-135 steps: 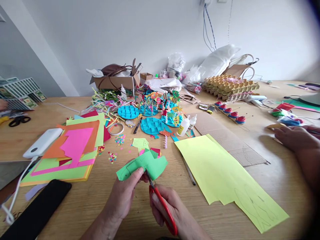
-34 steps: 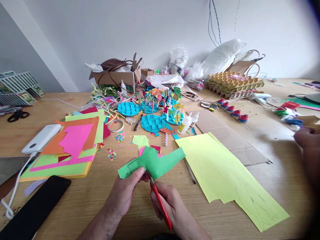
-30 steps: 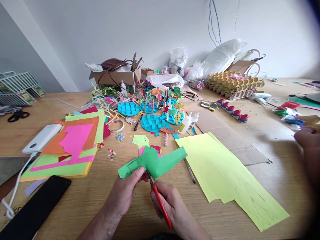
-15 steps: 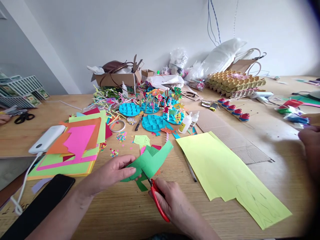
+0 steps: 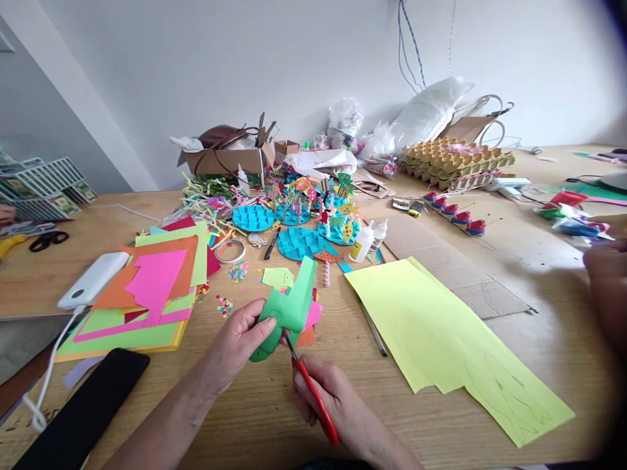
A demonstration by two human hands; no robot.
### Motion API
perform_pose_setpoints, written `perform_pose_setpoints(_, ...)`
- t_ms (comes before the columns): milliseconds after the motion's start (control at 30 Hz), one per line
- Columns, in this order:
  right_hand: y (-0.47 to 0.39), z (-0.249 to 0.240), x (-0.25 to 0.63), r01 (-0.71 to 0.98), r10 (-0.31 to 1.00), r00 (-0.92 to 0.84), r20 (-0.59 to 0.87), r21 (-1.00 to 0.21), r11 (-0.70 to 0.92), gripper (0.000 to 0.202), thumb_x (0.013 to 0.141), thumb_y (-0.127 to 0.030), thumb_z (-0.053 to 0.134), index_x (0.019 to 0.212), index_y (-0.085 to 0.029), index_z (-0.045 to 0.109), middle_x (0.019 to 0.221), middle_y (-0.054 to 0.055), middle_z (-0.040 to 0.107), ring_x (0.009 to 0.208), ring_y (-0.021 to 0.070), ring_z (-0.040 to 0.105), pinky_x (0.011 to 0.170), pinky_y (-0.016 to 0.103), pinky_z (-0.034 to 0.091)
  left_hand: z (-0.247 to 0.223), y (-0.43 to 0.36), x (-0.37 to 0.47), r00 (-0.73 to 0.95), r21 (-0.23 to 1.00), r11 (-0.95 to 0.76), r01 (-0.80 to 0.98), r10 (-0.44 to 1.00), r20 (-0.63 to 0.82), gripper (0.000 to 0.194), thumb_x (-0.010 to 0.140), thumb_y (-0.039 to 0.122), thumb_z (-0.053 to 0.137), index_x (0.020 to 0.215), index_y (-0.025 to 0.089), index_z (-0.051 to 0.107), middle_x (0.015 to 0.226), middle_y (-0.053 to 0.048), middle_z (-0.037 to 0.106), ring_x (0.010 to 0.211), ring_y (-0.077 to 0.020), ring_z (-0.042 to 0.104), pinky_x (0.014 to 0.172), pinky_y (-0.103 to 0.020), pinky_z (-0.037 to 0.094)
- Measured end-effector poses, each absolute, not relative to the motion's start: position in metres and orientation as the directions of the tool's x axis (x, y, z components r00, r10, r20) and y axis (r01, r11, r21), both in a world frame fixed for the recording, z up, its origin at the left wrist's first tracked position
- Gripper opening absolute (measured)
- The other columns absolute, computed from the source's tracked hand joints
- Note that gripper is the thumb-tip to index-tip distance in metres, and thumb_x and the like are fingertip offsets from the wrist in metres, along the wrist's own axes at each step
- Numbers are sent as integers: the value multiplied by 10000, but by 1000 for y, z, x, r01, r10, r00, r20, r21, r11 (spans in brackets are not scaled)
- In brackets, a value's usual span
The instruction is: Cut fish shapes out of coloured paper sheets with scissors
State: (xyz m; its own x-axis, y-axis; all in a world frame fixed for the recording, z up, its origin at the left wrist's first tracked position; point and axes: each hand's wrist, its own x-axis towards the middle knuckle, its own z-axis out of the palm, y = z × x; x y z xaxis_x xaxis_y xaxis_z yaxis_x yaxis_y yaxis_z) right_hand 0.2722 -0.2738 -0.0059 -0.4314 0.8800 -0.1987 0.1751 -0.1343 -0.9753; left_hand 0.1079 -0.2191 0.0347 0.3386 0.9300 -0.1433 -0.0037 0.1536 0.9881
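Between the thumb and fingers of my left hand [image 5: 243, 336] is a piece of green paper [image 5: 289, 307] with pencil lines on it. My right hand [image 5: 326, 388] is closed round the red handles of a pair of scissors [image 5: 313, 391]. Their blades meet the lower edge of the green paper, close to my left thumb. Behind the paper lie pink and orange scraps, partly covered. A pale green paper fish [image 5: 278, 277] rests on the table just beyond, and an orange paper fish [image 5: 327, 256] on a twisted stem lies to its right.
Stacked coloured paper [image 5: 161, 281], a power bank [image 5: 93, 281] and a black phone [image 5: 83, 418] lie at left. A large yellow-green sheet [image 5: 441, 339] spreads at right over cardboard. Glue bottles [image 5: 361, 243] and blue discs [image 5: 304, 243] stand beyond. Another person's hand [image 5: 607, 281] is at far right.
The green paper has turned more upright in my left hand, baring the pink and orange scraps behind it. My right hand and the scissors have shifted slightly down.
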Motion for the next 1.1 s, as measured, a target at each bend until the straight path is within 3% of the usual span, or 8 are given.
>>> perform_pose_setpoints(167, -273, -4, 271, 44, 879, -426, -215, -975, -217, 430, 839, -553, 353, 606, -194, 389, 495, -44, 432, 454, 92, 410, 444, 193, 335, 31, -227, 116, 261, 963, 210, -167, 952, -162, 218, 761, 290, 593, 946, 199, 662, 817, -26, 679, 754, -167, 581, 678, -233, 427)
perform_pose_setpoints(333, -273, -2, 271, -9, 877, -441, -191, -976, -217, 457, 810, -592, 386, 588, -193, 381, 500, -39, 431, 459, 90, 398, 453, 196, 326, 29, -233, 122, 273, 898, 312, -311, 934, -230, 218, 769, 249, 589, 968, 199, 662, 805, -25, 693, 740, -154, 592, 675, -237, 431)
perform_pose_setpoints(533, -274, -5, 273, -69, 876, -454, -163, -974, -217, 471, 789, -633, 389, 623, -192, 391, 510, -43, 431, 461, 87, 383, 457, 197, 317, 30, -235, 132, 232, 876, 311, -368, 943, -238, 198, 764, 215, 605, 950, 222, 674, 821, 2, 710, 701, -120, 594, 664, -202, 437)
perform_pose_setpoints(733, -275, -6, 275, -89, 884, -443, -149, -974, -209, 471, 802, -620, 387, 613, -189, 391, 504, -42, 423, 467, 86, 384, 459, 193, 314, 31, -236, 141, 232, 871, 269, -412, 955, -185, 258, 777, 189, 585, 1026, 225, 642, 920, -15, 704, 806, -147, 610, 731, -227, 448)
perform_pose_setpoints(900, -275, -9, 277, -74, 890, -439, -122, -982, -171, 453, 833, -587, 366, 647, -178, 421, 502, -37, 433, 459, 87, 375, 454, 196, 308, 29, -238, 144, 239, 879, 276, -390, 952, -193, 245, 783, 189, 572, 1017, 217, 639, 834, -3, 700, 673, -121, 585, 625, -210, 445)
perform_pose_setpoints(1100, -277, -9, 279, -75, 894, -435, -110, -985, -158, 440, 843, -571, 365, 645, -181, 414, 506, -33, 435, 456, 90, 372, 453, 201, 315, 29, -239, 149, 227, 897, 269, -350, 954, -198, 221, 774, 209, 579, 985, 222, 644, 773, 14, 679, 646, -113, 552, 624, -214, 442)
